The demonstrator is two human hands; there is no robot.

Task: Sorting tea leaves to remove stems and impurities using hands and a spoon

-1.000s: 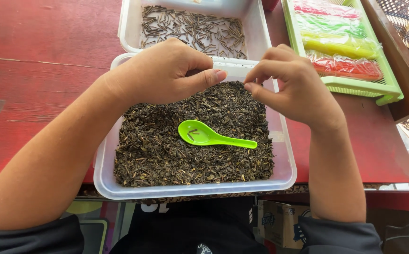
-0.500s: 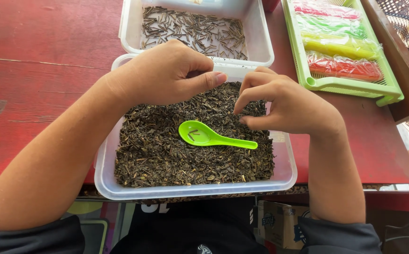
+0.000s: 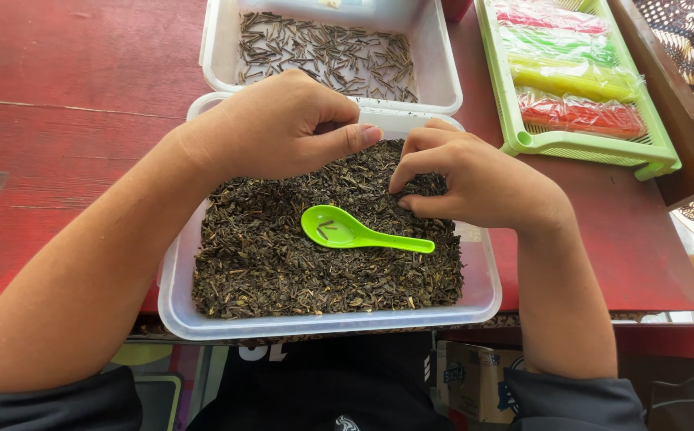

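right hand (image 3: 475, 183) dropped into leaves (image 3: 283, 263) | fingertips buried | pinch unclear

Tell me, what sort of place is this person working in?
Probably a small home or stall workbench for sorting dried leaves by hand. A red wooden table holds a clear tub of dark leaves with a green spoon, a second tub of picked-out stalks, and a green tray of coloured packets.
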